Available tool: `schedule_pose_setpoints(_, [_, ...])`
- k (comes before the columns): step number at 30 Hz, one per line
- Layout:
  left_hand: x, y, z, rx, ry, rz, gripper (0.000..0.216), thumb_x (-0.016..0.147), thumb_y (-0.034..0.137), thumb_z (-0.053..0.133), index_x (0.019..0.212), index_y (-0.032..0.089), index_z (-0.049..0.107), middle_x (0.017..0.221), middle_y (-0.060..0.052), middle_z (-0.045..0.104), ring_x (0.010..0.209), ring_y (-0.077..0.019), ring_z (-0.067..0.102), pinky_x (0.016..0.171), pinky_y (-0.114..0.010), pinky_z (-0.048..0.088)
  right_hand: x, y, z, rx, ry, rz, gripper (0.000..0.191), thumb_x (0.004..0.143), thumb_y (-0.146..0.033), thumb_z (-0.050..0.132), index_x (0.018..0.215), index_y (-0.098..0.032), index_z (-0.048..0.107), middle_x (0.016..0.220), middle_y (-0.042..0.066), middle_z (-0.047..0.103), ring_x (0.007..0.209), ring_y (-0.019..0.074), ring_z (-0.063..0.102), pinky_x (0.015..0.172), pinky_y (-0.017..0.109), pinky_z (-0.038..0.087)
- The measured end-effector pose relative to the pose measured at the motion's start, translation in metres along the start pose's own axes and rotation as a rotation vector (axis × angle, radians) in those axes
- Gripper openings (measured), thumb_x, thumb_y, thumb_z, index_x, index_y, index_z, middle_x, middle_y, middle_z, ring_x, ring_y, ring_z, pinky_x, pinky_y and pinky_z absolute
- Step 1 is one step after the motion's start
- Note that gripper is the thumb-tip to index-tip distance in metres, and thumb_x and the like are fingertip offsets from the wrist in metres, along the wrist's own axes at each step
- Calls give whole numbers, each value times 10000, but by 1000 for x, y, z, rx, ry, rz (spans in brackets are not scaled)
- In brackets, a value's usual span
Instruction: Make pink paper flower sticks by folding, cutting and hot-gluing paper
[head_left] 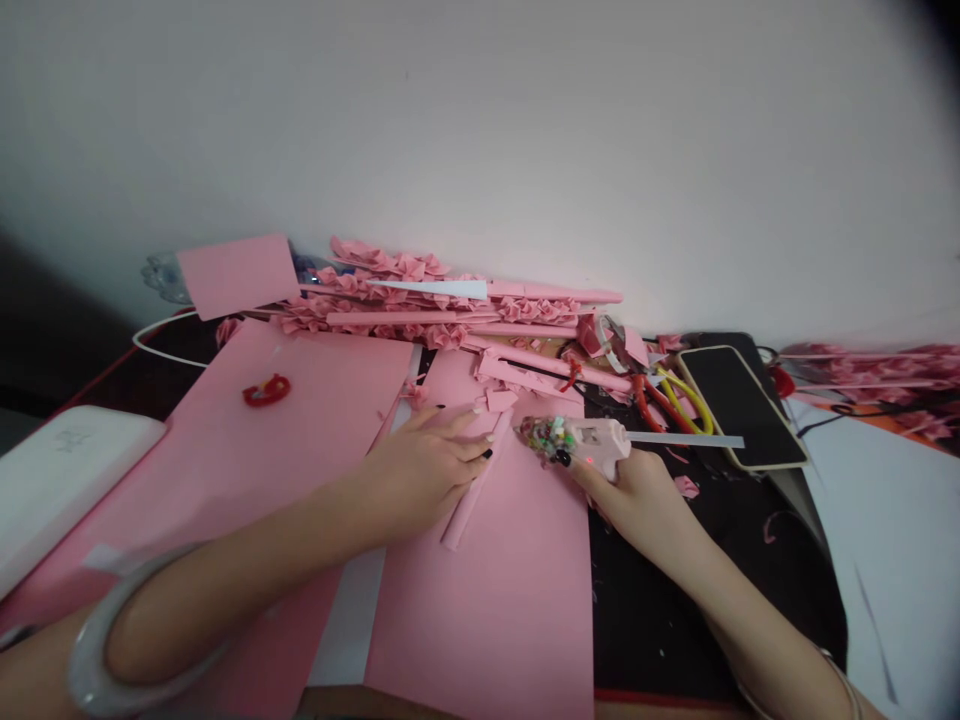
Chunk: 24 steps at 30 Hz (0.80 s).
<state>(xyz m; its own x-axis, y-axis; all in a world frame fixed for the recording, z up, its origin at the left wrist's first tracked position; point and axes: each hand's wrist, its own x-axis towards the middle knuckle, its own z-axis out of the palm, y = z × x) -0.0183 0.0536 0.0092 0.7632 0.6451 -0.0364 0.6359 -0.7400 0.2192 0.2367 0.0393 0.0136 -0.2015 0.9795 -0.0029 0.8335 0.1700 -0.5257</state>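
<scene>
A thin rolled tube of pink paper (466, 515) lies aslant on a large pink sheet (487, 610). My left hand (424, 465) rests on it, fingers stretched out and slightly spread, their tips on and beside the roll. My right hand (637, 500) is closed around a pale pink hot glue gun (596, 440), whose front is covered in colourful bits. The gun's nozzle points left, near the upper end of the roll. A translucent glue stick (686, 439) sticks out of its back. Whether the nozzle touches the paper I cannot tell.
Pink paper flower stems (420, 315) are heaped along the wall. Scissors with yellow handles (688, 400) and a phone (742, 405) lie behind the gun. A red cutter-like object (266, 390) is on the left pink sheet (300, 440), beside a white box-shaped device (71, 480).
</scene>
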Motion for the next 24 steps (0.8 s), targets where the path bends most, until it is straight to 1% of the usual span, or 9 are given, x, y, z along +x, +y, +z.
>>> schedule_pose_setpoints(4, [-1,0,0,2,12,10,330,882,172,423,1135,243,621,1314,34,547,1358,-271,267,1075,-500,236,-5,-2,2,34,-42,-35,321,833,-317,466,544,-201,388,478,-34,448,446,101,413,434,220,284])
schedule_pose_setpoints(10, [0,-1,1,-5,11,23,340,870,172,433,1151,224,616,1312,18,548,1338,-289,307,1062,-504,262,-12,-9,2,81,-120,-54,300,838,-258,460,550,-205,395,476,-42,464,436,95,426,425,210,294])
schedule_pose_setpoints(15, [0,-1,2,13,30,25,334,887,194,416,1152,232,616,1300,21,560,1329,-278,326,1057,-499,266,-15,-14,0,133,-158,-76,243,827,-215,465,590,-209,412,497,-50,463,449,96,421,425,206,302])
schedule_pose_setpoints(19, [0,-1,2,20,32,27,333,887,193,419,1153,243,614,1309,30,552,1340,-270,306,1054,-491,270,-17,-20,-1,176,-187,-86,205,821,-184,469,621,-205,428,542,-51,460,487,96,418,459,205,324])
schedule_pose_setpoints(24, [-1,-1,3,5,51,13,319,891,205,434,1143,260,621,1294,36,566,1345,-262,300,1055,-466,271,-21,-26,-2,222,-244,-94,147,819,-150,470,681,-200,457,632,-42,475,579,105,440,537,206,364])
